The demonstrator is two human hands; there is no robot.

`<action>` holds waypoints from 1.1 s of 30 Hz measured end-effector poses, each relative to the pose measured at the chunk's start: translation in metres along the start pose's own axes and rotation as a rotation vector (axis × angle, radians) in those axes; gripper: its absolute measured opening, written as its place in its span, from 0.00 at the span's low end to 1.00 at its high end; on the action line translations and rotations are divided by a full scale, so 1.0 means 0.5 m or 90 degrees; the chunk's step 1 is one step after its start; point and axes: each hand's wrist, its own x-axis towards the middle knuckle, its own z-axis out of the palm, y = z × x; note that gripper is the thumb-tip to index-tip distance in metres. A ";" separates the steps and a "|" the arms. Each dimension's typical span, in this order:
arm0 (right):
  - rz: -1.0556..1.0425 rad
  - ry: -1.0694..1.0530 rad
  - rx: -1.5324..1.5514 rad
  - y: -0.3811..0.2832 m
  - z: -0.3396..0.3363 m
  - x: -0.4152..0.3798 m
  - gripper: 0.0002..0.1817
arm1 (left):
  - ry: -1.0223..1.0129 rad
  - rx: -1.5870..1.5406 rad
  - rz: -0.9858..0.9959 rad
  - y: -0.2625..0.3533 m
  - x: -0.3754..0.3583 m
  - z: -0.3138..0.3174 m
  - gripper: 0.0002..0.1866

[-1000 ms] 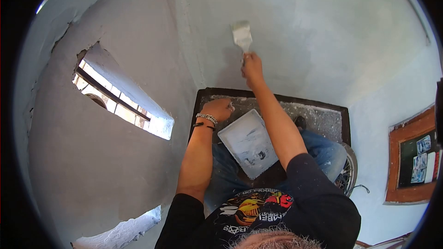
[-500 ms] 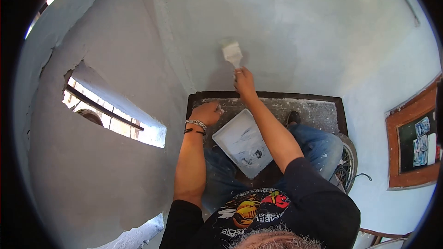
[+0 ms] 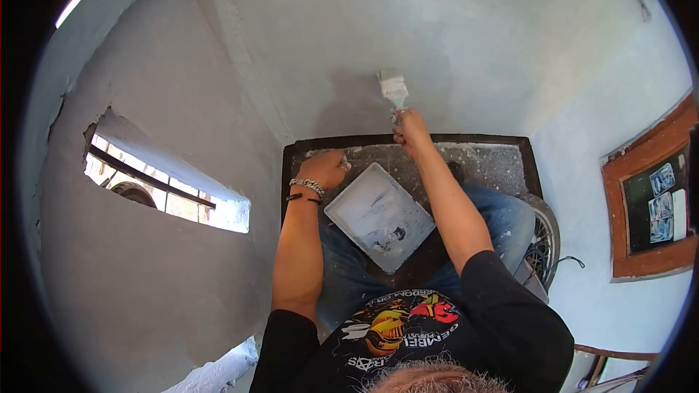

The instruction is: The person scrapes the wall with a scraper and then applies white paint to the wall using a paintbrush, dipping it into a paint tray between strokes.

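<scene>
- The wall (image 3: 451, 36) fills the view ahead, pale and freshly coated, meeting a second wall at a corner on the left; the patch just left of the brush looks a shade darker, so even cover there is best got with overlapping strokes and light, steady pressure.
- The dark ledge (image 3: 480, 160) at the foot of the wall is spattered white — keeping the brush only modestly loaded would, I judge, spare it further drips.
- The paint tray (image 3: 378, 215) sits tilted above the person's lap, below both hands, smeared with white paint; holding it level keeps the paint from running to one edge.
- The right hand (image 3: 413, 133) is stretched forward with the arm nearly straight, fingers closed around the handle of the brush.
- The left hand (image 3: 322, 168) is curled shut at the tray's upper-left corner, seemingly gripping its rim, elbow bent, a bracelet on the wrist.
- The brush (image 3: 393, 89) points upward, its bristles pressed against the wall low down, just above the ledge.
</scene>
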 end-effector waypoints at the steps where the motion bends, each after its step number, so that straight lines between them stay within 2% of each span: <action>1: 0.038 -0.016 0.034 -0.014 0.000 -0.020 0.07 | -0.004 0.010 -0.005 0.007 0.000 0.002 0.17; 3: 0.043 -0.017 0.086 -0.111 0.016 -0.022 0.06 | -0.008 0.036 -0.013 0.022 0.003 -0.006 0.18; 5: -0.017 -0.126 0.212 -0.231 0.029 0.004 0.05 | -0.005 0.042 -0.022 0.031 0.005 -0.011 0.18; 7: -0.009 -0.218 0.245 -0.348 0.052 0.009 0.04 | -0.003 0.047 -0.022 0.029 0.005 -0.005 0.19; 9: -0.103 -0.220 0.199 -0.426 0.087 -0.070 0.04 | 0.006 0.049 -0.018 0.024 0.011 0.001 0.19; 12: -0.209 -0.282 0.159 -0.469 0.089 -0.121 0.05 | 0.005 0.047 -0.030 0.029 0.004 -0.005 0.18; 15: -0.359 -0.200 0.098 -0.437 0.122 -0.128 0.05 | -0.008 0.059 -0.033 0.028 0.004 -0.007 0.18; 18: -0.396 -0.101 0.003 -0.315 0.131 -0.034 0.07 | -0.016 0.047 -0.038 0.019 0.004 -0.005 0.17; 20: -0.321 0.023 -0.173 -0.182 0.110 0.045 0.09 | 0.007 0.038 -0.038 0.007 0.005 0.003 0.18; 24: -0.103 -0.046 -0.096 0.039 0.034 0.035 0.11 | 0.001 0.023 -0.038 0.001 0.006 -0.003 0.18; 26: -0.073 -0.001 -0.221 0.089 0.006 -0.024 0.11 | -0.008 0.032 -0.042 0.003 0.004 -0.007 0.18; 28: -0.309 0.030 -0.321 0.165 -0.044 0.019 0.11 | -0.004 0.031 -0.040 0.006 0.005 -0.007 0.19; 29: -0.425 0.045 -0.369 0.190 -0.068 0.034 0.11 | 0.003 0.028 -0.038 0.009 0.004 -0.009 0.18; 33: -0.237 -0.022 -0.255 0.080 -0.091 -0.032 0.13 | -0.003 0.024 -0.052 0.011 0.007 -0.013 0.18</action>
